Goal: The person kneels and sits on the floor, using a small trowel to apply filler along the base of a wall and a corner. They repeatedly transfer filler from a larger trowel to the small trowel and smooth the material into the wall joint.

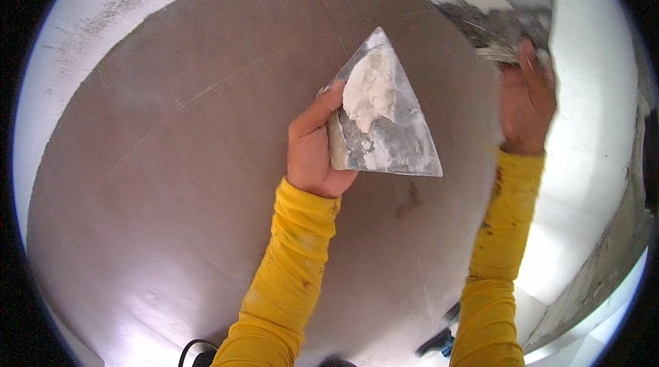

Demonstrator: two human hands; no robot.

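My left hand [310,151] grips a flat metal putty blade [412,144] by one edge, thumb on its upper face. A thick lump of white putty [373,85] lies on this blade, with thinner smears towards its wide lower edge. Farther off to the right, my right hand [527,116] holds a second, wider putty blade [532,13], its thumb laid along the metal. White putty coats part of that blade, and the rest is dark and streaked. It overlaps the white wall surface [594,113] in view; I cannot tell whether they touch. Blur softens the right hand.
Large brown tiles with thin joint lines make up the floor [171,154]. A pale wall band [103,30] curves along the far left. Down by my feet are a dark shoe [436,344] and a black looped cord [187,350]. A rough grey edge [590,271] borders the right side.
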